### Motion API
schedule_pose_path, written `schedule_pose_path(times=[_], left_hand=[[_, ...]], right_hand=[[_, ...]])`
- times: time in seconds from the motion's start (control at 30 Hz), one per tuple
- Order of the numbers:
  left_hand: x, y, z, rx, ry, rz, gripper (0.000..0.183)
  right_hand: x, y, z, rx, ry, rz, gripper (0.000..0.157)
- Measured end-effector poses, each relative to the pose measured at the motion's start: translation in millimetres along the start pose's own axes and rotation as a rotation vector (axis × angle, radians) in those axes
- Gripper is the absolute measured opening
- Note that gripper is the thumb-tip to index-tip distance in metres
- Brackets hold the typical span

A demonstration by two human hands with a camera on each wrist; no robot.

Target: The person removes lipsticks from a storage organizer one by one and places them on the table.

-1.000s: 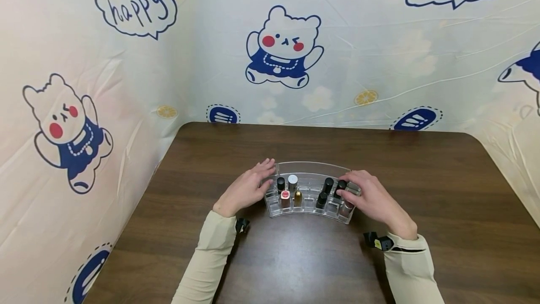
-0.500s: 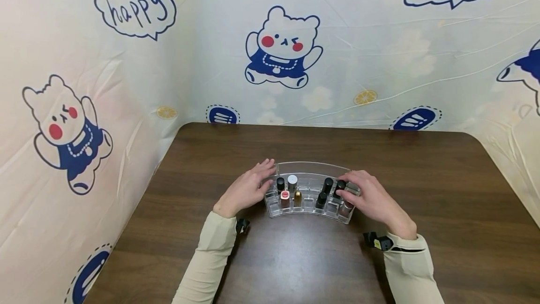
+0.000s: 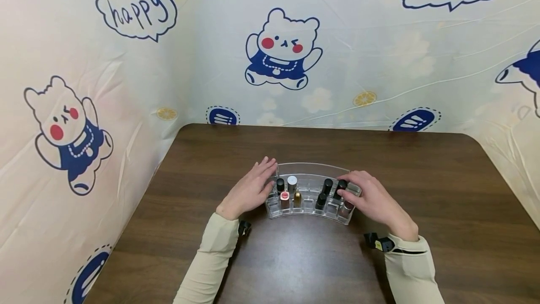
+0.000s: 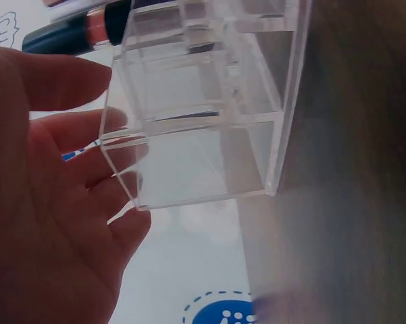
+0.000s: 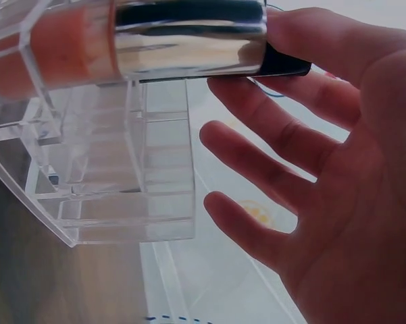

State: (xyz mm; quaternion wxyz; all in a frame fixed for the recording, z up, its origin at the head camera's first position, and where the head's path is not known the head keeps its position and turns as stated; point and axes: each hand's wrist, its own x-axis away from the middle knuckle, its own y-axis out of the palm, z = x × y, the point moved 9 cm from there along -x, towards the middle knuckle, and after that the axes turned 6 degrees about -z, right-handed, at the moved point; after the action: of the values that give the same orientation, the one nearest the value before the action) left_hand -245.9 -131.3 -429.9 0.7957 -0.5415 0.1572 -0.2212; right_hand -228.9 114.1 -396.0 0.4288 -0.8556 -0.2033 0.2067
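Black-capped tube (image 3: 340,188), in clear organizer (image 3: 310,184), backdrop (image 3: 358,50) reading "happy"

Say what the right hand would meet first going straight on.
Beyond the black-capped bottle it pinches, the right hand would likely meet the next black-capped bottle leftward; depth is unclear.

On the pale fabric backdrop (image 3: 363,36), blue script reads "happy" in two cloud-shaped speech bubbles (image 3: 136,11), the right one cropped; dashed-edged dark-blue ovals (image 3: 415,119) bear white exclamation-like marks. Print on the small cylindrical red-topped tube (image 3: 284,200) is too small to read.
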Motion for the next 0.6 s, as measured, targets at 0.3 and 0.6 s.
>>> schedule_pose_path(times=[0.3, 0.6], left_hand=[[0.5, 5.2, -3.4, 0.018, -0.028, -0.057, 0.071], [-1.1, 8.1, -0.4, -0.006, -0.029, -0.071, 0.078]], right_hand=[[2.0, -7.5, -4.0, 0.025, -0.017, 0.032, 0.030], [3.2, -13.7, -9.7, 0.042, -0.075, 0.094, 0.030]])
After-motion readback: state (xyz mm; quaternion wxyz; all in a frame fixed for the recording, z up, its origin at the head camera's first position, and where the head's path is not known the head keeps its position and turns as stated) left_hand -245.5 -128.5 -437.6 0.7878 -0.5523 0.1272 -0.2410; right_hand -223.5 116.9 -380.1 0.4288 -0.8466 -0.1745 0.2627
